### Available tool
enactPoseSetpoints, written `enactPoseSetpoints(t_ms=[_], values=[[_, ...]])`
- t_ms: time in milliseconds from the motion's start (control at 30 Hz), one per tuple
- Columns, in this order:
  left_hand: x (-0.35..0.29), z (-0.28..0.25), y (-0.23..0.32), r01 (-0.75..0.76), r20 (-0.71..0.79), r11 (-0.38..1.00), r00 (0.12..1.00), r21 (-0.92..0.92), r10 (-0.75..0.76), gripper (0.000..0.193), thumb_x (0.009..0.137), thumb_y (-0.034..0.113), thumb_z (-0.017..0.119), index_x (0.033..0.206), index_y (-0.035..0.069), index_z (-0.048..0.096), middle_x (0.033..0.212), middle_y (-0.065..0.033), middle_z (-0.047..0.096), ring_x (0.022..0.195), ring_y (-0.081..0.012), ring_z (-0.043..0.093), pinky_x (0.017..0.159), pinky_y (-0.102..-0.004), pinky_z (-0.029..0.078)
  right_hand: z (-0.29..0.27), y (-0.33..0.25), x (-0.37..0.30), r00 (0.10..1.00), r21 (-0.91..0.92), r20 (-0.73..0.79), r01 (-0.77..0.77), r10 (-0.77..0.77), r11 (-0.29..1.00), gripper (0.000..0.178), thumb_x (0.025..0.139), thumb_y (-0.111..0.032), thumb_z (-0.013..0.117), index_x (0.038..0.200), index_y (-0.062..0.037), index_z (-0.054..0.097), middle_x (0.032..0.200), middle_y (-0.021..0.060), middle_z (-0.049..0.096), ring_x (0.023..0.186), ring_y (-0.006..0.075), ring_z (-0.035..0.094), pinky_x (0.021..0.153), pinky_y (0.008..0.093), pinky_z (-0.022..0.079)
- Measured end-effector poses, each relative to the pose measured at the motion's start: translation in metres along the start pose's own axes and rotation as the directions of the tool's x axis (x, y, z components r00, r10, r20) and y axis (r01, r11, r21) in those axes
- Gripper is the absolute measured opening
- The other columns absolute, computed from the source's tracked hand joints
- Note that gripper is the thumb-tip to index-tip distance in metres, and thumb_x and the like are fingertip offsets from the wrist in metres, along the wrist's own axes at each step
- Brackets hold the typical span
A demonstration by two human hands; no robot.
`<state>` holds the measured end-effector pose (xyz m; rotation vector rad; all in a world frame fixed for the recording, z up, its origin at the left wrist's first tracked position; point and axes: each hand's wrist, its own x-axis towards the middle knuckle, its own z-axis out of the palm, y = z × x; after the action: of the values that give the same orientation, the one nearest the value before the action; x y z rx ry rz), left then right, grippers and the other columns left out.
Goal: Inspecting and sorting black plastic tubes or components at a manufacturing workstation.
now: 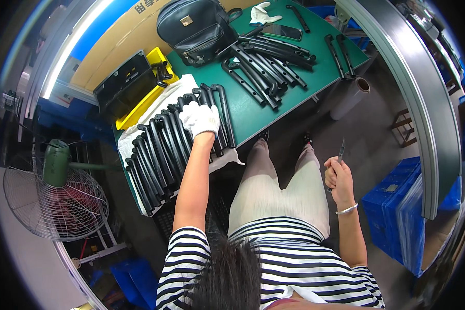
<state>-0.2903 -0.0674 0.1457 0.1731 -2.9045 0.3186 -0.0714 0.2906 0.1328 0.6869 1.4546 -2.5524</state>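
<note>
My left hand (199, 120), in a white knit glove, is over the right part of a row of black bent tubes (166, 140). Its fingers curl down around the upper end of one tube, and the fingertips are hidden. The tubes lie side by side on a white cloth (187, 82), their bent ends pointing away from me. Held out to the right, off the table, is my bare right hand (339, 178). It is closed around a slim knife (342, 150) whose thin blade points up and away.
On the green table (237, 121) lie a heap of black tubes with holes (268, 67), a black backpack (195, 31), a phone (284, 32), a spare white glove (262, 14) and a yellow bin (139, 107). A fan (57, 191) stands left, blue crates (392, 206) right.
</note>
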Motion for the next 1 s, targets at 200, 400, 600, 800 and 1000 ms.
enactPoseSetpoints(t_ms=[200,400,600,800,1000], values=[[0.016,-0.010,0.030,-0.068,-0.206,0.988,0.978,-0.138,0.039,0.044,0.088,0.049,0.061,0.098,0.007,0.067,0.102,-0.0156,0.064,0.096,-0.0333,0.062,0.082,-0.0476,0.049,-0.005,0.008,-0.003,0.999,0.001,-0.029,-0.014,0.014,1.000,0.021,0.105,-0.017,0.048,0.092,-0.0036,0.057,0.056,-0.0075,0.038,0.043,0.0017,0.029,0.041,0.0206,0.024],[0.092,0.027,0.107,0.332,0.404,0.791,0.907,-0.513,-0.118,0.058,0.085,0.050,0.059,0.112,-0.001,0.068,0.118,-0.0249,0.069,0.105,-0.0382,0.069,0.089,-0.0456,0.054,0.008,0.012,-0.012,1.000,-0.021,0.020,-0.004,0.004,1.000,0.021,0.104,-0.017,0.050,0.090,-0.0033,0.057,0.055,-0.0071,0.038,0.043,0.0024,0.029,0.041,0.0212,0.024],[0.124,0.067,0.111,0.581,0.583,0.425,0.800,-0.694,-0.142,0.054,0.086,0.043,0.054,0.098,-0.007,0.068,0.090,-0.0192,0.070,0.075,-0.0291,0.069,0.069,-0.0380,0.053,-0.006,0.021,-0.030,0.995,-0.009,-0.090,-0.037,0.036,0.999,0.020,0.104,-0.017,0.050,0.090,-0.0041,0.057,0.057,-0.0077,0.039,0.045,0.0017,0.031,0.041,0.0209,0.024],[0.017,-0.017,0.086,0.581,0.502,-0.539,0.809,-0.609,0.305,0.027,0.099,0.032,0.056,0.083,0.011,0.050,0.062,-0.0019,0.043,0.050,-0.0162,0.049,0.046,-0.0312,0.044,0.017,0.014,-0.023,0.994,-0.083,-0.098,-0.065,0.057,0.994,0.019,0.102,-0.020,0.057,0.095,-0.0033,0.061,0.059,-0.0095,0.038,0.046,0.0008,0.031,0.042,0.0198,0.024],[-0.151,-0.092,0.066,0.974,0.403,-0.048,0.136,-0.221,0.905,0.057,0.102,0.066,0.036,0.083,0.013,0.046,0.053,0.0021,0.032,0.034,-0.0130,0.029,0.033,-0.0296,0.027,0.063,-0.018,0.010,0.950,-0.307,0.151,0.306,-0.272,0.901,0.033,0.105,-0.025,0.056,0.129,-0.0039,0.063,0.067,-0.0128,0.037,0.053,-0.0008,0.029,0.047,0.0197,0.021]])
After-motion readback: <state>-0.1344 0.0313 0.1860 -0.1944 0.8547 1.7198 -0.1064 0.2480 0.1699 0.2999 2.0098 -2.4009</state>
